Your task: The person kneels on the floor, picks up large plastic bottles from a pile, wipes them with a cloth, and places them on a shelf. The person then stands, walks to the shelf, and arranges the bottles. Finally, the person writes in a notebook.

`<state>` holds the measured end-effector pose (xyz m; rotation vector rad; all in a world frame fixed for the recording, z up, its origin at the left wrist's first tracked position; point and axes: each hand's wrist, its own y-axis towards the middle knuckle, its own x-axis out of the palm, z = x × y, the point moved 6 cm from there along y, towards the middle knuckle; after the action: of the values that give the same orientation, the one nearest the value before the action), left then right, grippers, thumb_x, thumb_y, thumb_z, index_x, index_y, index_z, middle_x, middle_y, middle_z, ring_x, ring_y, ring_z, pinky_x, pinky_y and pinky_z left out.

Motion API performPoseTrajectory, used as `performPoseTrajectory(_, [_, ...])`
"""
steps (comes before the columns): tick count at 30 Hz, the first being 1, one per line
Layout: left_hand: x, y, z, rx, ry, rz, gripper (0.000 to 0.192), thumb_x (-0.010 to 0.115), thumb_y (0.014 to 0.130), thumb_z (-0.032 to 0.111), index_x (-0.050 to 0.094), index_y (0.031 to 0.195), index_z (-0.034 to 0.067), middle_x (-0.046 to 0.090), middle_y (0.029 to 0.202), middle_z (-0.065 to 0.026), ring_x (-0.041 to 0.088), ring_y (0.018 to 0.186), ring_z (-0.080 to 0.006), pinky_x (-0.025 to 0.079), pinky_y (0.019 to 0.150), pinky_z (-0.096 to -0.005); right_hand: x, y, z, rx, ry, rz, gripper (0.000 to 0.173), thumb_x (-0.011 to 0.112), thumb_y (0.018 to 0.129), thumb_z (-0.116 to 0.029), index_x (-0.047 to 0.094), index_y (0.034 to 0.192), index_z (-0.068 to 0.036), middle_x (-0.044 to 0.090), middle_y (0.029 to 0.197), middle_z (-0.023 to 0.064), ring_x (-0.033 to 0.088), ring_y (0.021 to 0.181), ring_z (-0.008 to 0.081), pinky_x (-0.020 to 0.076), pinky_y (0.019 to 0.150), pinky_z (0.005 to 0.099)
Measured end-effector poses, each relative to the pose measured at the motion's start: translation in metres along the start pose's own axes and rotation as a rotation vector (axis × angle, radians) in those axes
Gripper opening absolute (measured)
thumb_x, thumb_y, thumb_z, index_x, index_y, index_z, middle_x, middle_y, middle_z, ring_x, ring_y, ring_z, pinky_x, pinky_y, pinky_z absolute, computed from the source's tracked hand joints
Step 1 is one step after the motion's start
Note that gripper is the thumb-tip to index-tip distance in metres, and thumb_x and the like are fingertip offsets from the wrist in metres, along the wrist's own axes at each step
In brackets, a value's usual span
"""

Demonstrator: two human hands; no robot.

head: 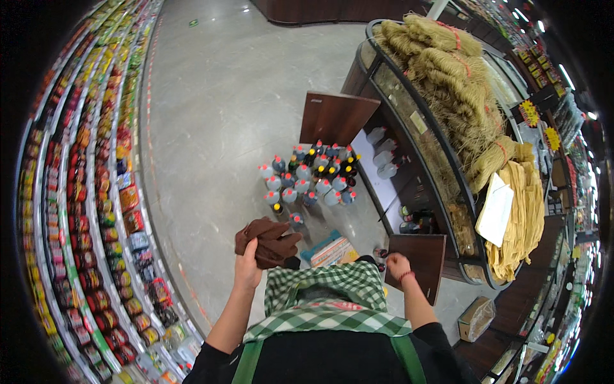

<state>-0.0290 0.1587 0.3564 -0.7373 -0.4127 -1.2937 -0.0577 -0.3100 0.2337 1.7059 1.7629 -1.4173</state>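
Note:
My left hand [247,266] grips a bunched brown cloth [268,242] above the floor. My right hand [399,266] has its fingers curled, and I see nothing in it. It is over the lower open door [422,264] of a dark wood cabinet, close to a dark bottle [380,253]. On the floor ahead stand many bottles [307,173], some clear and some dark, with red or yellow caps. One bottle [296,219] stands nearer to me than the group. Inside the cabinet are clear jugs [383,153] and several dark bottles [417,225].
A second open cabinet door [336,117] stands beyond the bottles. Bundled dried noodles [441,67] and yellow dried sheets [515,216] top the display counter. A box with blue parts [336,249] lies near my feet. Stocked shelves [91,230] line the left; a carton [476,319] is at right.

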Motion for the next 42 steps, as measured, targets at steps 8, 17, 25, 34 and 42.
performPoseTrajectory(8, [-0.032, 0.078, -0.009, -0.211, 0.098, 0.101, 0.047, 0.049, 0.082, 0.002, 0.039, 0.127, 0.001, 0.045, 0.126, -0.0101, 0.045, 0.116, -0.0252, 0.038, 0.097, -0.0392, 0.021, -0.015, 0.038, 0.274, -0.052, -0.096, 0.019, 0.056, 0.078, -0.015, 0.064, 0.087, 0.000, 0.065, 0.073, 0.0097, 0.061, 0.063, 0.0162, 0.0497, 0.060, 0.0298])
performPoseTrajectory(17, [-0.103, 0.098, -0.071, -0.343, 0.242, 0.267, 0.048, 0.051, 0.078, 0.004, 0.042, 0.125, 0.000, 0.049, 0.122, -0.0096, 0.047, 0.111, -0.0218, 0.039, 0.094, -0.0347, 0.050, 0.139, -0.073, -0.002, -0.128, -0.206, 0.020, 0.055, 0.080, -0.021, 0.064, 0.089, -0.004, 0.064, 0.085, 0.0171, 0.063, 0.082, 0.0298, 0.0493, 0.072, 0.0374])
performPoseTrajectory(25, [-0.151, 0.090, -0.216, -0.458, 0.350, 0.624, 0.046, 0.060, 0.082, 0.019, 0.046, 0.121, -0.002, 0.054, 0.115, -0.0092, 0.051, 0.105, -0.0189, 0.041, 0.089, -0.0306, 0.216, 0.340, -0.075, -0.276, -0.593, -0.629, 0.026, 0.058, 0.078, -0.025, 0.062, 0.091, -0.004, 0.063, 0.088, 0.0199, 0.060, 0.086, 0.0348, 0.0477, 0.076, 0.0406])
performPoseTrajectory(34, [-0.135, 0.096, -0.431, -0.863, 0.099, 0.251, 0.051, 0.061, 0.083, 0.037, 0.049, 0.119, 0.002, 0.057, 0.110, -0.0117, 0.054, 0.101, -0.0229, 0.044, 0.084, -0.0367, 0.429, 0.446, -0.053, -0.269, -0.455, -0.540, 0.042, 0.063, 0.076, -0.022, 0.052, 0.112, -0.003, 0.061, 0.099, 0.0204, 0.057, 0.095, 0.0368, 0.0449, 0.082, 0.0406])
performPoseTrajectory(42, [-0.115, 0.137, -0.458, -0.801, 0.144, -0.036, 0.027, 0.053, 0.088, 0.029, 0.055, 0.087, 0.001, 0.054, 0.064, -0.0062, 0.053, 0.053, -0.0143, 0.041, 0.048, -0.0298, 0.455, 0.481, -0.015, -0.348, -0.319, -0.280, 0.026, 0.063, 0.071, -0.010, 0.057, 0.095, 0.000, 0.062, 0.091, 0.0207, 0.060, 0.088, 0.0352, 0.0467, 0.075, 0.0409])
